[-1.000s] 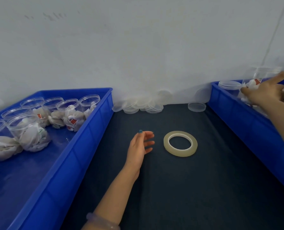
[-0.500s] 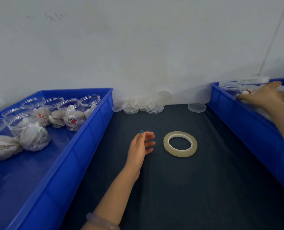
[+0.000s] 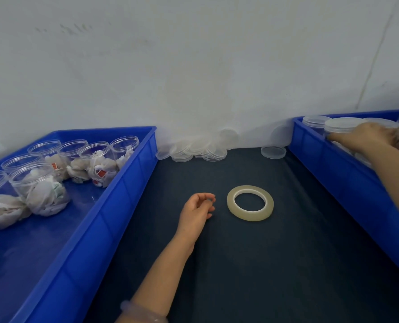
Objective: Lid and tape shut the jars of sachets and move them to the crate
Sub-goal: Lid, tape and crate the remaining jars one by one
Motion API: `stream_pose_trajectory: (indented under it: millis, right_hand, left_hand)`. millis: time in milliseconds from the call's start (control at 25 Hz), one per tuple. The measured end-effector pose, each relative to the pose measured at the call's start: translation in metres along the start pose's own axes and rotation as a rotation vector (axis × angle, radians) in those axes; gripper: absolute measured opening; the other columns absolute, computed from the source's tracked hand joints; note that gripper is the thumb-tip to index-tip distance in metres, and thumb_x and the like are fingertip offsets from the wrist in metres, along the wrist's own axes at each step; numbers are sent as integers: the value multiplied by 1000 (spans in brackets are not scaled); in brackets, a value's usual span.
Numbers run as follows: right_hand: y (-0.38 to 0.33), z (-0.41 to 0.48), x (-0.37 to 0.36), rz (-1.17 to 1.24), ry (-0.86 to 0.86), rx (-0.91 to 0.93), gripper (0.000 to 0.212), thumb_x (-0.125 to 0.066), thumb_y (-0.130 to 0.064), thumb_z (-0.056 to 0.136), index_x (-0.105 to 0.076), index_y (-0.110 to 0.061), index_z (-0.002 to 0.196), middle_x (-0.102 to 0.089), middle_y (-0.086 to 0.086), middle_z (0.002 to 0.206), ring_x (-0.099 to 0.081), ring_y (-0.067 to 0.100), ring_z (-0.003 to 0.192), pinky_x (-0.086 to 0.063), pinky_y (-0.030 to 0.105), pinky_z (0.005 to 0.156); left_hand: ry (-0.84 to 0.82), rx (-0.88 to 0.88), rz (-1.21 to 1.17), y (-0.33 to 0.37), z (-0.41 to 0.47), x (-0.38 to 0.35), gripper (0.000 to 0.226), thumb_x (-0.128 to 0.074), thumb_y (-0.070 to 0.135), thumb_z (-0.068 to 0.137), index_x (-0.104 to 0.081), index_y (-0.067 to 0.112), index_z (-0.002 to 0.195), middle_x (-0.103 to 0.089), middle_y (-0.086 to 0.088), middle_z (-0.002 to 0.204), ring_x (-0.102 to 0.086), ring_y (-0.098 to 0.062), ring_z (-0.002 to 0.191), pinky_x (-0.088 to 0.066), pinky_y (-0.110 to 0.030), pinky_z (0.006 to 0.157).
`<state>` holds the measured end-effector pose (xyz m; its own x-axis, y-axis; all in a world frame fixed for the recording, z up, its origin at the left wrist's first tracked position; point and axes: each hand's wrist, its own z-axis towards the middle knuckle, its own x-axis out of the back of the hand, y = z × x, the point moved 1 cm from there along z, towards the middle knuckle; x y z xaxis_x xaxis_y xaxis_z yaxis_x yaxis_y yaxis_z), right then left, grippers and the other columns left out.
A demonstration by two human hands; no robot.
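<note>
Clear plastic sachet jars stood upright, open-mouthed, in left blue plastic crate, lidded jars in right blue crate, left hand loosely curled on table, empty, right hand grip unclear

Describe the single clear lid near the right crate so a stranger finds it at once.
Start at the dark tabletop and follow it to its far edge. There, beside the right-hand blue plastic crate, one round clear plastic lid lies flat. It sits alone, apart from the heap of clear lids further left.

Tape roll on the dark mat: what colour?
The tape roll is a pale, translucent yellowish beige. Only the head view shows it.
</note>
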<state>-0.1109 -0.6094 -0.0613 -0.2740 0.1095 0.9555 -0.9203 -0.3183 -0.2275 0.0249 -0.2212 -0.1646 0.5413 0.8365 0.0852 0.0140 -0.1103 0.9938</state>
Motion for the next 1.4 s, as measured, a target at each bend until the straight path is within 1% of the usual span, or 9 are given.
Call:
stream_pose_trajectory:
  millis: [120,320,600,840,960,1040,1120,1240,1400]
  right_hand:
    - [0,-5,0,144,-9,-37,114,-64,-69,79,-9,-4,153,-34,33,147,-31,52,136,-23,55,113]
    - [-2,-12,2,36,-70,26,91,-44,-69,89,-22,-8,154,-34,33,149,-28,50,139,-22,50,113]
    - [-1,-9,-6,45,-105,50,89,-37,-65,96,-5,-8,156,-18,31,157,-18,47,143,-24,54,113]
    - [-9,5,-7,-84,17,192,56,-41,-44,94,-52,4,121,-52,31,122,-49,44,115,-42,50,100]
    - [-27,-29,-4,-304,287,354,25,-57,-24,85,-63,-2,94,-64,24,93,-61,39,91,-49,48,90]
    - [-56,-78,-11,-271,279,536,21,-61,-18,81,-69,-10,99,-68,17,91,-65,35,87,-54,41,80]
    - [-98,-137,-25,-42,103,728,32,-58,-14,87,-66,-16,118,-67,12,111,-62,30,103,-52,40,87]
    - [-174,-208,-32,160,-42,986,37,-49,-14,93,-58,-15,129,-60,9,129,-52,27,122,-45,39,97]
    - [-275,-262,-23,384,-163,1137,32,-46,-14,97,-54,-5,128,-55,16,132,-51,32,123,-41,40,99]
  left_hand:
    - [-3,-7,19,-1,0,0,16,-51,14,101,-65,20,105,-67,7,110,-64,-6,93,-51,-17,79]
    - [-11,-5,48,-3,1,0,17,-52,14,100,-66,23,103,-67,7,109,-64,-5,94,-50,-15,77]
    - [-56,-11,177,-5,-2,1,18,-53,20,99,-66,32,100,-65,14,108,-62,-4,101,-46,-15,80]
    - [-171,-229,626,-15,-11,1,16,-54,25,98,-63,33,108,-50,18,115,-53,1,106,-41,-13,89]
    - [-222,-344,734,-19,-17,3,20,-57,24,97,-62,29,115,-45,16,120,-46,-3,115,-39,-18,99]
    - [-243,-410,805,-17,-19,5,23,-57,21,97,-61,26,119,-46,13,124,-44,-4,117,-39,-20,102]
    - [-160,-478,904,-3,-13,14,27,-55,17,97,-59,22,123,-49,6,128,-47,-10,118,-42,-28,103]
    - [188,-582,1153,41,19,45,38,-51,6,94,-54,11,131,-51,-8,133,-47,-25,123,-39,-34,102]
    - [434,-379,1458,100,76,108,42,-45,5,96,-41,-5,137,-45,-23,140,-40,-37,129,-33,-39,107]
